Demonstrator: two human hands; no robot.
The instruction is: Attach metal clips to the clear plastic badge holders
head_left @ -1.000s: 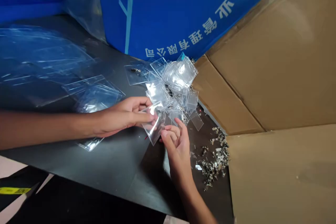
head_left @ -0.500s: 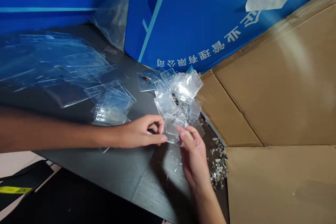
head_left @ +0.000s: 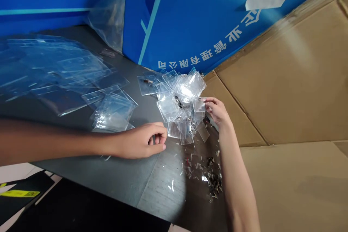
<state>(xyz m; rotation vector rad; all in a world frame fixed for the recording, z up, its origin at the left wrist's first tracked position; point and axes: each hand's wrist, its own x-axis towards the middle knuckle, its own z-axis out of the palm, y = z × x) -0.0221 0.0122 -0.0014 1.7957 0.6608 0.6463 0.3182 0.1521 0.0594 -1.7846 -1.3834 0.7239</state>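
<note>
One clear sleeve (head_left: 199,105) in hand, seen from the head at three o'clock. Pinching its edge with the right hand (head_left: 216,111), with the grip pressed together on the plastic, at the three-o'clock side of a loose pile of sleeves (head_left: 187,88) on the dark bench (head_left: 125,175). Holding the left hand (head_left: 144,140) at seven o'clock, with the thumb apart from the curled fingers and with nothing visible between. Could send the pile sliding by nudging it, judging from slick plastic stacked askew. Could also scatter the metal clips (head_left: 214,185) at five o'clock by brushing them with the right forearm (head_left: 235,166), just beside them.
</note>
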